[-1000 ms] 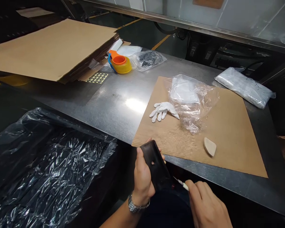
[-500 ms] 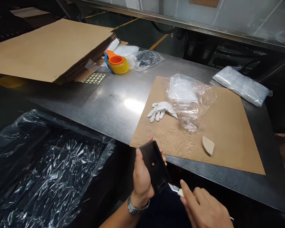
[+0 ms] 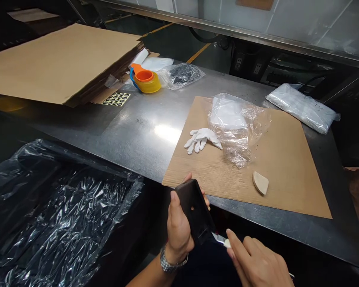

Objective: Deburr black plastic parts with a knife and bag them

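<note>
My left hand [image 3: 179, 225] is wrapped round a black rectangular plastic part [image 3: 194, 209], a shallow tray shape with a raised rim and a small hole near its middle. In my right hand [image 3: 259, 259] is a craft knife [image 3: 223, 240] with a pale handle; most of the handle is hidden under my fingers. Its blade tip meets the lower right corner of the black part. Whether the blade is cutting in, I cannot tell. Both hands are in front of the table's near edge.
A cardboard sheet [image 3: 284, 159] on the metal table [image 3: 131, 127] bears a white glove [image 3: 202, 139], a clear plastic bag [image 3: 239, 127] and a beige wedge-shaped block [image 3: 260, 183]. Behind are a tape dispenser [image 3: 146, 79] and stacked cardboard [image 3: 71, 59]. A bin lined with black plastic [image 3: 77, 223] stands left.
The view has shifted very slightly. Both hands keep their grips, and the blade stays at the same corner of the black part, with barely any movement.
</note>
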Tool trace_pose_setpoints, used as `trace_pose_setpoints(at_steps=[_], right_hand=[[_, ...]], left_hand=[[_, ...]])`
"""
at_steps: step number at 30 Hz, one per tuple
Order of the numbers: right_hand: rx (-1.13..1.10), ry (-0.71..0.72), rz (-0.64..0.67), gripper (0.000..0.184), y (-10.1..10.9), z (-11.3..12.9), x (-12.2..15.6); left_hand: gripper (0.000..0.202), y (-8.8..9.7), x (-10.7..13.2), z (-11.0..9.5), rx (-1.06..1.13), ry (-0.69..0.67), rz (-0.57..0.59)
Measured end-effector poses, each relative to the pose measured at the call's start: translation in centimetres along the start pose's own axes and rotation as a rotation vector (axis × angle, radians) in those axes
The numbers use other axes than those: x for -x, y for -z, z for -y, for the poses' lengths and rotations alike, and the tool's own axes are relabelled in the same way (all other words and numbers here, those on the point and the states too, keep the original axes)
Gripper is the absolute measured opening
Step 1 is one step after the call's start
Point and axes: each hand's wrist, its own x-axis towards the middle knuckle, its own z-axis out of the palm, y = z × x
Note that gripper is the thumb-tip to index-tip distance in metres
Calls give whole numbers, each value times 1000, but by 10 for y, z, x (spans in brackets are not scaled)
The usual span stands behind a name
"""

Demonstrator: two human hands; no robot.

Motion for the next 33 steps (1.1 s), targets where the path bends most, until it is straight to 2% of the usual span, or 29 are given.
trace_pose_setpoints(at_steps=[5, 12, 17, 22, 33], right_hand=[[-31, -9, 28, 29, 1, -1, 0], [16, -5, -23, 29, -4, -2, 0], [78, 2, -56, 28, -5, -2, -3], [-61, 10, -128, 28, 1, -3, -9], [-90, -5, 32, 31, -2, -2, -12]], left_hand=[[54, 2, 0, 2, -7, -27, -1], [59, 2, 1, 4, -43, -32, 2], [58, 3, -1, 3, -89, 2, -46], [56, 3, -5, -1, -143, 32, -39], [57, 3, -6, -1, -228, 103, 19]])
